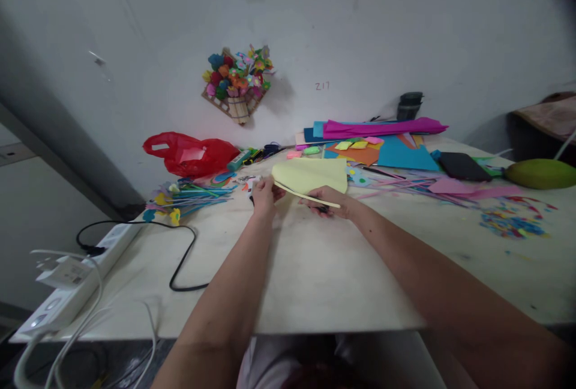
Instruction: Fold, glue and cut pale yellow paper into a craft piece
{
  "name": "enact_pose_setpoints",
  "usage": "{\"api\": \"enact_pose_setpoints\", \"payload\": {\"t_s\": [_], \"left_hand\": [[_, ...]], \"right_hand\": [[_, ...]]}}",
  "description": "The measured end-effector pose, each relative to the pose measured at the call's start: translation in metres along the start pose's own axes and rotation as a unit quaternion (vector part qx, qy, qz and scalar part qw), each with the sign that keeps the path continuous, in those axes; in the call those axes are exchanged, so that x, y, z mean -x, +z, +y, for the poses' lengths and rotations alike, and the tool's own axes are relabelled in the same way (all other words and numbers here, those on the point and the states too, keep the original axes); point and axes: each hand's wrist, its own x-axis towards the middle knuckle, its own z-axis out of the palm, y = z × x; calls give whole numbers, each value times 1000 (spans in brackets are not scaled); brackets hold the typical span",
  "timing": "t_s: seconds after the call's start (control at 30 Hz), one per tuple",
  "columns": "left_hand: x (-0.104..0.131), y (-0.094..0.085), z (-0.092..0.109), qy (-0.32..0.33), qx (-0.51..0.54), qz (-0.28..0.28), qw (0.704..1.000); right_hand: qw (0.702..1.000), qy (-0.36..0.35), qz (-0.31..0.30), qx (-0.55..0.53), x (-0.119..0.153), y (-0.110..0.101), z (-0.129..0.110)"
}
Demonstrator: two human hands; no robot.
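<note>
A pale yellow sheet [312,174] is held above the table's middle, with a narrow yellow strip [308,196] along its near edge. My left hand [265,194] pinches the left end of the sheet, its fingers closed. My right hand [330,202] is closed around scissors [321,208], whose dark handles show under the fingers. The scissor blades are at the near edge of the sheet, between sheet and strip. The strip's free right end lies over my right hand.
Paper flowers [175,203] and a red bag [193,155] lie left. Coloured sheets [405,153], a dark flat object [463,166], paper scraps [513,222] and a green oval object [540,173] lie right. A black cable [184,257] crosses the table's left side, near a power strip [103,257].
</note>
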Motion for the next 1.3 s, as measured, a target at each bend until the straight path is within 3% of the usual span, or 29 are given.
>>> {"api": "enact_pose_setpoints", "payload": {"t_s": [0.43,0.9,1.3], "left_hand": [[-1,-2,-1,-9,15,-5,1000],[2,0,2,-24,25,-14,999],[0,-2,2,-30,34,-18,999]], "right_hand": [[999,-42,4,-9,-3,2,0],[999,-21,31,-1,1,6,-8],[999,-22,23,-14,-8,2,6]]}}
